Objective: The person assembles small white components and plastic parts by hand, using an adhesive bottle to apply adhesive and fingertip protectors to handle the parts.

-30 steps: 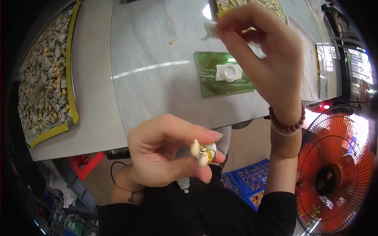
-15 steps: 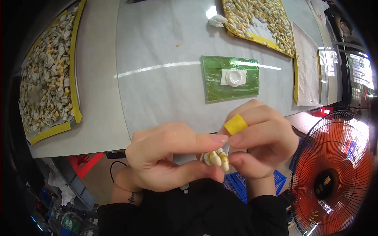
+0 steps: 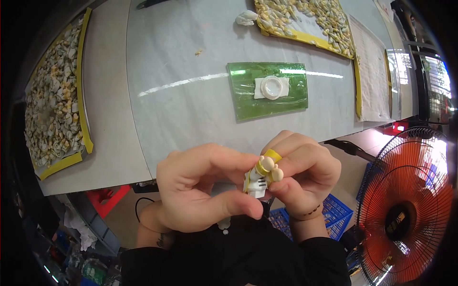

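A small white figurine (image 3: 257,184) with yellow trim, dark stripes and rounded cream knobs is held in front of my chest, below the table's near edge. My left hand (image 3: 198,186) curls round its left side, fingertips at the top and thumb by the base. From the other side, my right hand (image 3: 307,167) pinches it at the cream knobs between thumb and fingers. A yellow band (image 3: 273,155) is wrapped on a right fingertip. Beyond my hands lies a green slab (image 3: 241,106) bearing a small white round dish (image 3: 272,87) on a folded white pad.
Yellow-edged trays of many small painted pieces stand at the left (image 3: 81,102) and the back right (image 3: 312,39). A pale lump (image 3: 246,18) sits beside the back one. Farther right is a white tray (image 3: 373,81). An orange fan (image 3: 405,214) and blue crate (image 3: 336,214) are below the table.
The figurine has been turned, so its white striped body now shows between my hands. My right hand has shifted left and lower, and the whole view has moved slightly.
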`<move>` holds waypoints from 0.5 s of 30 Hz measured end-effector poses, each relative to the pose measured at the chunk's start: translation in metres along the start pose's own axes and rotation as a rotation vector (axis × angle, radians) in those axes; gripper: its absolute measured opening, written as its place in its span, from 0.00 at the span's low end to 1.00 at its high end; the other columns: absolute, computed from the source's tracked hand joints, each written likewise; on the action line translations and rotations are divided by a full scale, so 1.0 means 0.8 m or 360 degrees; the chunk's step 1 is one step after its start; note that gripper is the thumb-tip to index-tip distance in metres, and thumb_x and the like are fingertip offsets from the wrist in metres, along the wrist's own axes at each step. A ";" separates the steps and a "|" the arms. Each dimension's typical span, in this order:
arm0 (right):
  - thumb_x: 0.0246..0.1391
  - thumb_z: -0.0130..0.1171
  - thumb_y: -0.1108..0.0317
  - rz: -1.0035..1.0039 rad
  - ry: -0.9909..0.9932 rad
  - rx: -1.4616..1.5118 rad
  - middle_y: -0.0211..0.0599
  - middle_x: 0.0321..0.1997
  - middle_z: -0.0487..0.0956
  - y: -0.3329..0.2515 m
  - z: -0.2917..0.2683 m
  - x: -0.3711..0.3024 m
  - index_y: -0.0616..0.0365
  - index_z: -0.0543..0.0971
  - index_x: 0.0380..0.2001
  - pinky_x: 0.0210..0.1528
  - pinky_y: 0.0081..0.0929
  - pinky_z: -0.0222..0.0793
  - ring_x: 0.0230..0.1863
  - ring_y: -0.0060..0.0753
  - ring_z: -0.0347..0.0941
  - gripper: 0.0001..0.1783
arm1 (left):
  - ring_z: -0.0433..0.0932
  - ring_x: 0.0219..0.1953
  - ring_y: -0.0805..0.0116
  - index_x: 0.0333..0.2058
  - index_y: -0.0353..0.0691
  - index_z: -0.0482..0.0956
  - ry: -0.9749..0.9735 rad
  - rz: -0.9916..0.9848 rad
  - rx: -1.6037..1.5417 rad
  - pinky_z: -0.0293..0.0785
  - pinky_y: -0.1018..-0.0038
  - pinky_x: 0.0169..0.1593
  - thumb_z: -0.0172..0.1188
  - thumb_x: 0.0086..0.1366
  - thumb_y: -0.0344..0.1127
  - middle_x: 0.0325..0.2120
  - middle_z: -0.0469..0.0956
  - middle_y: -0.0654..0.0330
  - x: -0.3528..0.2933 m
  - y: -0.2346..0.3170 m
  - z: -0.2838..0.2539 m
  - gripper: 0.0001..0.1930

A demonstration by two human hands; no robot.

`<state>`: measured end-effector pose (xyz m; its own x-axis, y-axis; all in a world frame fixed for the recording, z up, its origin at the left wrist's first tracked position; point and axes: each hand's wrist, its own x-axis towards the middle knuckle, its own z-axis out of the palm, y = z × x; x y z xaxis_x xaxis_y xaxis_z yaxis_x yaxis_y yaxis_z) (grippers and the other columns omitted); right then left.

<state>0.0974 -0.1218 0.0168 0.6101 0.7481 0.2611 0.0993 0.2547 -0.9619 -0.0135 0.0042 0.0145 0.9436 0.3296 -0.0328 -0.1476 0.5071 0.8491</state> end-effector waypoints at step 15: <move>0.39 0.62 0.69 -0.0236 0.0096 -0.0056 0.44 0.28 0.76 -0.014 -0.029 -0.016 0.65 0.76 0.33 0.29 0.25 0.67 0.27 0.34 0.72 0.16 | 0.75 0.37 0.68 0.38 0.31 0.74 0.0887 0.1034 0.1186 0.72 0.77 0.39 0.52 0.56 0.22 0.33 0.76 0.54 0.008 0.067 -0.075 0.10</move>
<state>0.1064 -0.1485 0.0219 0.6329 0.6652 0.3962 0.2187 0.3372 -0.9157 -0.0329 0.0812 0.0287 0.4619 0.7604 0.4566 -0.1724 -0.4280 0.8872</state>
